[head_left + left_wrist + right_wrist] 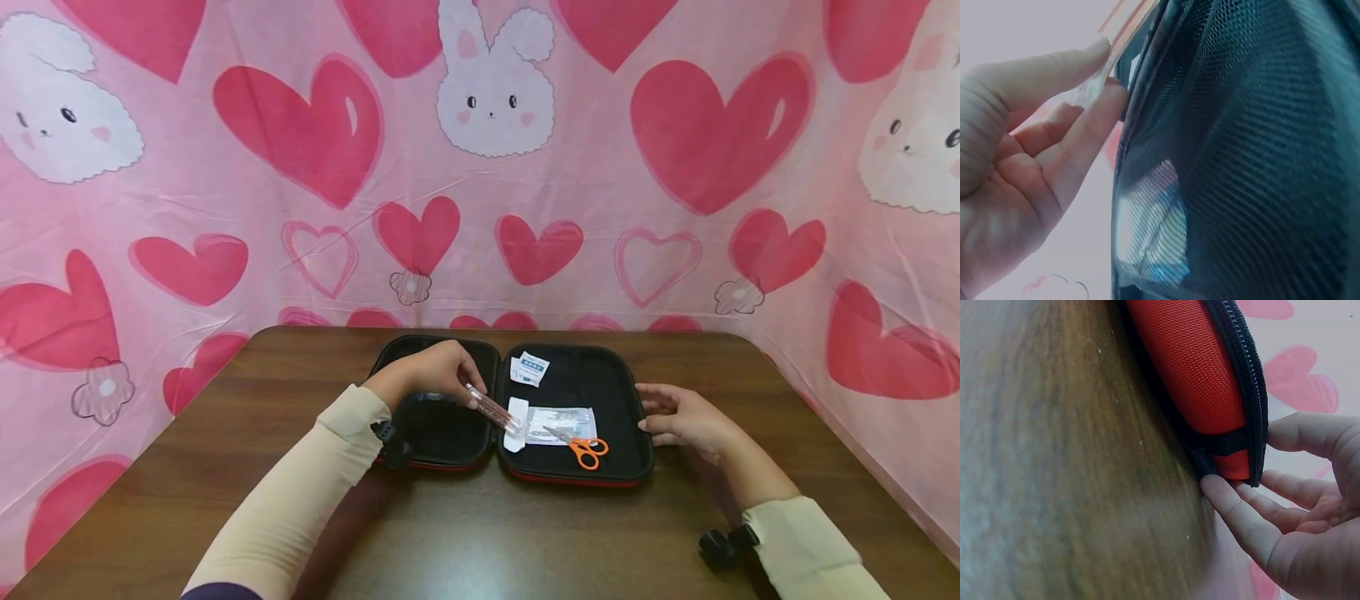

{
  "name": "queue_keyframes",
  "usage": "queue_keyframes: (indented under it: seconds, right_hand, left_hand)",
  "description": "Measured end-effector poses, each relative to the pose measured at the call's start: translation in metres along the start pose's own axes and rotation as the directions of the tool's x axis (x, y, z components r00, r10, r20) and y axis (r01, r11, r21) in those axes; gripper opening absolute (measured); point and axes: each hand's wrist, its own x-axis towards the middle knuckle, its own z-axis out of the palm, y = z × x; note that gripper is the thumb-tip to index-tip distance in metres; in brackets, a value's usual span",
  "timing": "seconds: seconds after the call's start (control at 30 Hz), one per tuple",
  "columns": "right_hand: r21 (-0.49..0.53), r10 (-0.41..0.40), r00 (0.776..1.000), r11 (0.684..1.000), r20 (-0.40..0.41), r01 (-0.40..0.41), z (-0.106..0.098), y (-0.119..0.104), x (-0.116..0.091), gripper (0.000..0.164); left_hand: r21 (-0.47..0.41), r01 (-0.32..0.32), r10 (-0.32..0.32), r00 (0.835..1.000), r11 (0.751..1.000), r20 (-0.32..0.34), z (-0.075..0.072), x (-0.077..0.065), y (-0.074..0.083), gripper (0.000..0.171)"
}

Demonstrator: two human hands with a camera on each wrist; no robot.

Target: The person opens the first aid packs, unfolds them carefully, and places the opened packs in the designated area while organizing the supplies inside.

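Note:
A zippered case (637,367), black inside and red outside, lies opened flat on the table. My left hand (444,369) pinches a narrow clear-wrapped packet (491,408) with brownish-pink contents between thumb and fingers, tilted over the case's middle. In the left wrist view the packet (1124,26) passes behind the case's edge. My right hand (684,421) holds the right edge of the case, its fingertips on the zip rim and the red side (1191,369). Orange-handled scissors (587,452) lie across a flat white-and-clear packet (558,423) in the right half.
Small white-and-blue sachets (529,368) lie at the upper left of the right half. Black mesh (1254,137) covers a pocket in the left half, with a white-and-blue packet (1157,231) behind it. A pink heart-print cloth (540,183) hangs behind the wooden table (465,533).

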Motion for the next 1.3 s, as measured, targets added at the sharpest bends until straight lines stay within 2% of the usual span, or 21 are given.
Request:
queue_keyframes:
  seconds: [0.1,0.17,0.47,0.63,0.97,1.3]
  right_hand:
    - [0.001,0.000,1.000,1.000,-0.001,0.000,0.000,0.000,0.000,0.075]
    - [0.004,-0.005,1.000,1.000,-0.002,0.005,0.000,0.001,0.000,0.075]
    - [-0.002,0.002,1.000,1.000,-0.012,-0.002,-0.002,0.002,-0.001,0.075]
    - [0.001,0.004,1.000,1.000,-0.010,-0.003,-0.001,0.002,-0.001,0.075]
    - [-0.009,0.007,1.000,1.000,-0.011,-0.007,0.000,-0.001,-0.002,0.074]
    - [-0.011,0.002,1.000,1.000,-0.004,-0.002,0.000,-0.001,-0.001,0.074]
  left_hand:
    - [-0.083,0.031,-0.033,0.999,0.996,-0.014,0.000,-0.005,-0.005,0.015]
    - [-0.106,0.043,-0.046,0.999,0.993,-0.027,-0.001,-0.009,-0.008,0.016]
    - [-0.087,-0.019,0.010,0.995,0.996,-0.099,-0.005,-0.025,-0.021,0.020]
    - [-0.109,-0.015,0.000,0.991,0.994,-0.136,-0.009,-0.036,-0.027,0.021]
    - [-0.181,0.012,-0.047,0.980,0.983,-0.194,-0.018,-0.065,-0.034,0.023]
    - [-0.274,0.062,-0.132,0.961,0.960,-0.244,-0.020,-0.093,-0.049,0.026]
